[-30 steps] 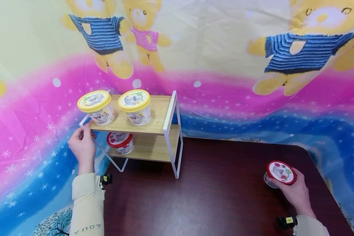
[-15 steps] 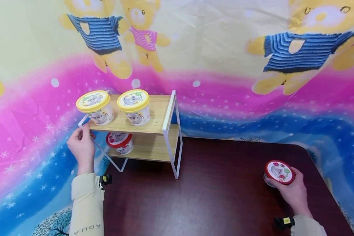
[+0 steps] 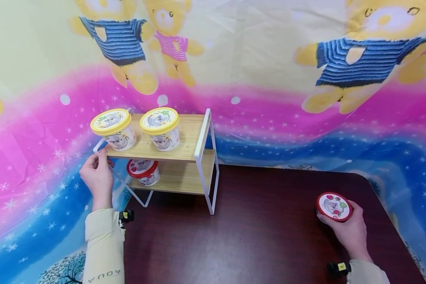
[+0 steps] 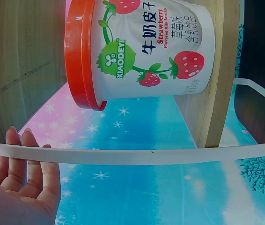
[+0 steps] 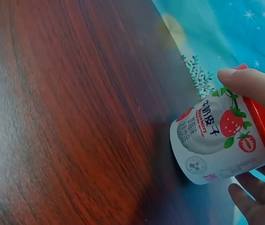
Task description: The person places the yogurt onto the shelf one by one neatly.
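Observation:
My right hand (image 3: 351,228) grips a strawberry milk cup (image 5: 217,136) with a red lid, at the right side of the dark table. Thumb and fingers lie on opposite sides near its lid. My left hand (image 3: 97,173) holds the white metal side frame (image 4: 123,155) of a two-tier wooden rack (image 3: 188,138) by its upper left corner, fingers hooked around the bar in the left wrist view. Two yellow-lidded cups, a left one (image 3: 120,138) and a right one (image 3: 165,140), stand on the top shelf. Another red-lidded strawberry cup (image 4: 151,51) stands on the lower shelf, at its left.
The rack stands at the left rear of the dark wooden table (image 3: 255,228). A printed cloth (image 3: 262,90) with bears hangs behind the table and along its sides. The table's rounded far right corner (image 3: 362,179) lies beyond my right hand.
My right hand has shifted slightly left with the red-lidded cup, and less of the cup's side shows below the lid. The left hand keeps its hold on the rack; the whole view drifts slightly.

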Available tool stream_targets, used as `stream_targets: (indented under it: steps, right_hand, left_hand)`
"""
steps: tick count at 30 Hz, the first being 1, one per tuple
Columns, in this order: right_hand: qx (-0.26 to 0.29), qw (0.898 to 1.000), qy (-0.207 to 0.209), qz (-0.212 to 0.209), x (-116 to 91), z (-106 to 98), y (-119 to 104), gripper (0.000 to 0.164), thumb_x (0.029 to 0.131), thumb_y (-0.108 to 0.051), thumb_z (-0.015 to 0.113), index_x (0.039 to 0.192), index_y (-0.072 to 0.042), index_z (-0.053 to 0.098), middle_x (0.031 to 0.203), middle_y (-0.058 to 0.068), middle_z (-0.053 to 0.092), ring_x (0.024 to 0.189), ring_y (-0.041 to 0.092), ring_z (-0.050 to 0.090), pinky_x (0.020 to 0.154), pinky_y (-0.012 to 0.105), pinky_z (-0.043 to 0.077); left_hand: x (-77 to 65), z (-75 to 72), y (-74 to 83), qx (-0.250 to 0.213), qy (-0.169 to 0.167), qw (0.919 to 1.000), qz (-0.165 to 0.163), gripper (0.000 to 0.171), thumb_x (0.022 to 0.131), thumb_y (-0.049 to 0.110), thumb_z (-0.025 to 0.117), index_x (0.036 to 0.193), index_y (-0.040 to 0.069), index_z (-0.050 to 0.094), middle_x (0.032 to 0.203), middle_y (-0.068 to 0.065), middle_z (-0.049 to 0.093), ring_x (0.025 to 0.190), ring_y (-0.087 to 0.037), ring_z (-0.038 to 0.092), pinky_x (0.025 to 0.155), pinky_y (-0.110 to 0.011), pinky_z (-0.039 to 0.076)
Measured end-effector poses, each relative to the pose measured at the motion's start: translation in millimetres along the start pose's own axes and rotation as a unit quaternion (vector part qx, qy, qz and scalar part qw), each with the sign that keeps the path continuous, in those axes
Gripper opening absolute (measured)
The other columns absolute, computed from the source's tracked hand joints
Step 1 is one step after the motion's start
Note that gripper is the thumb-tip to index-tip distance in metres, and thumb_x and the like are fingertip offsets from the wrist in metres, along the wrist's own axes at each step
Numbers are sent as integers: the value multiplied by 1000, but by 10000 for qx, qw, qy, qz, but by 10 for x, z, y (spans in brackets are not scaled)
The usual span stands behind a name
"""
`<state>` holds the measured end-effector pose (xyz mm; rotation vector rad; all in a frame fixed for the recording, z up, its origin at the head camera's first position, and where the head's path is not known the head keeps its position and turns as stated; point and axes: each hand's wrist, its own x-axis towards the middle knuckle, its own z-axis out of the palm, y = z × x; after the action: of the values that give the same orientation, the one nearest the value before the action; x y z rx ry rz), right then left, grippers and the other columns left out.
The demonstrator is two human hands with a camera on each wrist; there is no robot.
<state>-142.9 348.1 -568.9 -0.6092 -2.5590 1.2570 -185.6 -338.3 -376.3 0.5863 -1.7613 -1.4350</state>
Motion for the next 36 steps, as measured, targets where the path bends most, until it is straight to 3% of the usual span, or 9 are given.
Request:
stream_targets:
  steps: [11,28,36]
  right_hand:
    - [139,9997,114,181,5,63,-149,113,77,-42,90,157,-2,20,151,29,37,134,46,38,107,66,34]
    - [682,9969,-275,292,13,173,-407,111,82,-43,86,157,-8,12,154,26,31,139,44,35,106,64,37]
    - [732,9959,-519,141,19,168,-521,110,86,-47,81,162,-10,11,159,23,28,141,45,30,104,67,38]
  left_hand:
    - [20,-12,-11,18,-31,9999,95,32,102,36,64,110,8,78,87,-3,71,74,-12,63,72,-22,51]
    - [6,-5,-1,68,26,9998,160,32,102,36,63,109,8,78,79,2,68,74,-12,63,71,-23,50]
    - [8,-1,-9,103,26,9999,119,32,102,36,63,109,9,78,82,0,68,76,-12,63,72,-24,49]
